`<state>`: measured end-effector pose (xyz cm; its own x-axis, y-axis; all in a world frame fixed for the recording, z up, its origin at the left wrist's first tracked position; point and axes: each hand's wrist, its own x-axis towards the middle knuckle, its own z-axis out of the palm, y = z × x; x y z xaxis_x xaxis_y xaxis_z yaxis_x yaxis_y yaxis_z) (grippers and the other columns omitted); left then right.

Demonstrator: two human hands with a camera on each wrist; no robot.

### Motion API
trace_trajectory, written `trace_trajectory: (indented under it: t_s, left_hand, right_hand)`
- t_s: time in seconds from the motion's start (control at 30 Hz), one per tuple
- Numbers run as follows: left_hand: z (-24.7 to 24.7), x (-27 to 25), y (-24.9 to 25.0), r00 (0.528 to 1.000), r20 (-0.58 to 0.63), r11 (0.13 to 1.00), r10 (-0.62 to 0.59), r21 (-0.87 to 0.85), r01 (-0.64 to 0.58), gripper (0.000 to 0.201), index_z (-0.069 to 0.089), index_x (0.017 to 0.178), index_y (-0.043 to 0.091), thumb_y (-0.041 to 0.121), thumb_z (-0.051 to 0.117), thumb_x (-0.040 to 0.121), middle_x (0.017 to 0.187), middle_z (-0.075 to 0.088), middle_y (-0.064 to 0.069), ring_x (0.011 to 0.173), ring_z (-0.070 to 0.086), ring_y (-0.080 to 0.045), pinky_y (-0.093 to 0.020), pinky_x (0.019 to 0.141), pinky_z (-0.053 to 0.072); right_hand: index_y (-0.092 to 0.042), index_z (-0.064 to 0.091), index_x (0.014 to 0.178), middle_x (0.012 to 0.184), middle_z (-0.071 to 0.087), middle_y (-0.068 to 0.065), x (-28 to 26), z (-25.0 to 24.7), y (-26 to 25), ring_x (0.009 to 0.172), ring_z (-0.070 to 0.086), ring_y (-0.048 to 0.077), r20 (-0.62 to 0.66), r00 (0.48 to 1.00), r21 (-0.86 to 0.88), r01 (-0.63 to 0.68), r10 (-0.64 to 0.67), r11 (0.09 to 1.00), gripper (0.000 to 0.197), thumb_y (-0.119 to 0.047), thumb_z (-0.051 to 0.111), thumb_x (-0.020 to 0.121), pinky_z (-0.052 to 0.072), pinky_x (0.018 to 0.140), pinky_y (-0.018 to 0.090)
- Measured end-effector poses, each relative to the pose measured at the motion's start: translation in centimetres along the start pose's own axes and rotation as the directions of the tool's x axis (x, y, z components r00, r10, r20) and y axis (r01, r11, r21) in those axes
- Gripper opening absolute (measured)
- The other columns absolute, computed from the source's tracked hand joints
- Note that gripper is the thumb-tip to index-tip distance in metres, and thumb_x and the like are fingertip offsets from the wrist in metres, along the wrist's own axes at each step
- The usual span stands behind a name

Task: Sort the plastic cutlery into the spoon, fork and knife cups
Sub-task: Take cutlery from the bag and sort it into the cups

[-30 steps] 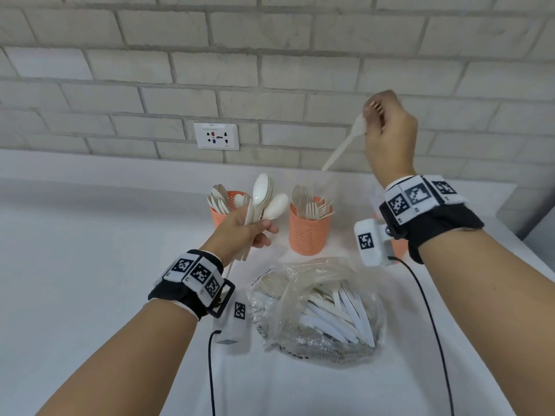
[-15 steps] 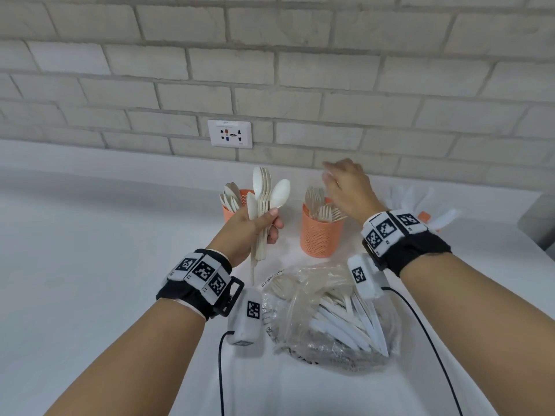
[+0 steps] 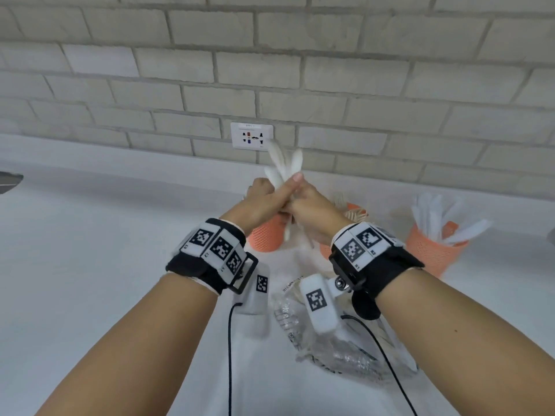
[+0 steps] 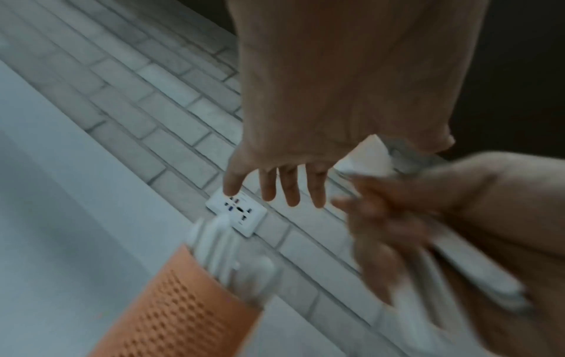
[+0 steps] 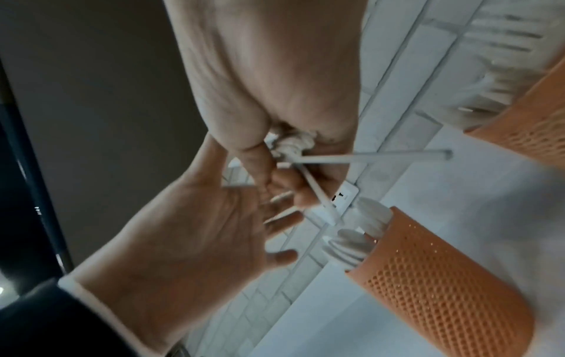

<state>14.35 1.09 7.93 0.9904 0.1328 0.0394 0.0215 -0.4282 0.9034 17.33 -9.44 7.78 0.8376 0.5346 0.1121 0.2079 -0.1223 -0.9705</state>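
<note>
A: Where are the spoons (image 3: 283,163) now?

B: They are in the air, above the spoon cup (image 3: 265,237), in the middle of the bench (image 3: 90,265). The right hand (image 3: 312,210) has its fingers (image 5: 260,166) clenched around them. The bowls point up toward the socket (image 3: 251,136) on the brick wall, and in the right wrist view two handles stick out below the fist.

A: And the left hand (image 3: 262,202)?

B: It is pressed against the right hand, but it grasps nothing. Its fingers (image 4: 287,190) are straight and a little spread, so they are released.

A: How do the cups stand?

B: All three are orange and upright, in a row on the far side. The spoon cup is on the left and has spoons inside. The fork cup (image 3: 356,210) is in the middle, mostly hidden behind the right hand. The knife cup (image 3: 435,250) is on the right, well apart, with knives in it.

A: Anything nearer?

B: A clear plastic bag (image 3: 339,352) with more cutlery lies on the bench, below the wrists.
</note>
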Motion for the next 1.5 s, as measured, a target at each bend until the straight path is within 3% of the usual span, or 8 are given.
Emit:
trace_trajectory:
  t_s: [0.07,0.2,0.5,0.87,1.0,1.2,1.4,1.5]
  left_hand:
    - [-2.0,0.8,-1.1,0.997,-0.079,0.998,0.001,0.058,0.004,0.066,0.048,0.128,0.012,0.062,0.042,0.086,0.138,0.036,-0.010,0.125,0.042,-0.024,-0.040,0.102,0.036]
    - [-3.7,2.1,-5.2,0.971,-0.230,0.998,-0.062,0.008,0.066,0.087,0.027,0.143,0.015,0.050,0.069,0.075,0.145,0.029,-0.009,0.134,0.032,-0.024,-0.037,0.104,0.034]
    - [-0.5,5.4,-9.6,0.989,-0.124,0.994,-0.076,-0.089,0.066,0.133,-0.012,0.148,0.021,0.015,0.087,0.060,0.150,0.029,-0.010,0.135,0.034,-0.021,-0.024,0.099,0.026]
    - [-1.5,4.6,-10.7,0.998,-0.055,0.999,-0.007,-0.053,0.004,0.118,0.004,0.147,0.032,0.013,0.084,0.063,0.148,0.030,-0.017,0.139,0.023,-0.015,-0.025,0.099,0.024]
    - [-1.8,4.1,-10.7,1.000,-0.024,0.999,0.008,-0.052,-0.009,0.120,0.001,0.146,0.032,0.017,0.086,0.062,0.148,0.030,-0.013,0.130,0.025,-0.007,-0.024,0.100,0.023]
    - [-1.7,4.2,-11.1,1.000,0.004,0.997,0.017,-0.076,-0.016,0.130,0.000,0.146,0.032,0.031,0.089,0.051,0.143,0.039,-0.004,0.135,0.030,-0.012,-0.030,0.109,0.025]
    - [-1.7,4.1,-10.9,1.000,0.012,0.997,0.023,-0.072,-0.022,0.129,-0.003,0.147,0.030,0.021,0.088,0.056,0.112,0.054,0.012,0.108,0.056,-0.011,-0.027,0.096,0.038]
    - [-1.7,4.0,-10.7,1.000,0.013,0.997,0.015,-0.081,-0.014,0.130,-0.005,0.147,0.027,0.026,0.083,0.052,0.110,0.057,0.016,0.110,0.056,-0.011,-0.024,0.094,0.037]
  right_hand:
    - [-0.018,0.053,0.111,0.077,0.059,0.003,1.0,-0.7,0.4,0.053,0.053,0.007,-0.139,0.990,0.091,-0.028,0.041,0.995,0.023,-0.008,0.054,0.090,0.040,0.051,0.024]
    - [-0.016,0.051,0.090,0.043,0.040,-0.009,3.4,-2.1,1.5,0.033,0.035,0.006,-0.400,0.906,0.292,-0.021,0.142,0.956,0.015,-0.028,0.060,0.089,0.036,0.045,0.027]
    - [-0.014,0.050,0.090,0.054,0.042,0.004,7.6,-1.0,3.5,0.043,0.043,0.017,-0.691,0.716,0.306,0.173,0.094,0.936,0.011,-0.022,0.058,0.092,0.042,0.038,0.016]
    - [-0.014,0.049,0.070,0.051,0.048,0.004,9.0,2.3,4.4,0.046,0.053,0.018,-0.482,0.876,0.334,0.191,-0.007,0.923,0.025,-0.024,0.062,0.089,0.054,0.056,0.031]
    - [-0.015,0.051,0.066,0.063,0.056,0.002,8.8,3.2,4.6,0.060,0.058,0.011,-0.456,0.890,0.288,0.167,-0.018,0.943,0.025,-0.014,0.071,0.081,0.048,0.055,0.011]
    - [-0.016,0.050,0.107,0.076,0.060,0.001,7.5,3.9,5.1,0.067,0.064,0.006,-0.335,0.942,0.384,0.151,-0.015,0.911,0.041,-0.007,0.075,0.075,0.051,0.059,0.014]
    - [-0.021,0.052,0.105,0.062,0.055,-0.001,7.3,3.3,4.5,0.064,0.060,0.013,-0.384,0.898,-0.074,0.204,-0.216,0.976,0.011,-0.024,0.048,0.095,0.049,0.063,0.013]
    - [-0.016,0.053,0.087,0.059,0.056,0.003,7.4,3.5,4.6,0.067,0.060,0.019,-0.293,0.929,-0.213,0.167,-0.226,0.963,0.022,-0.030,0.040,0.098,0.050,0.077,0.034]
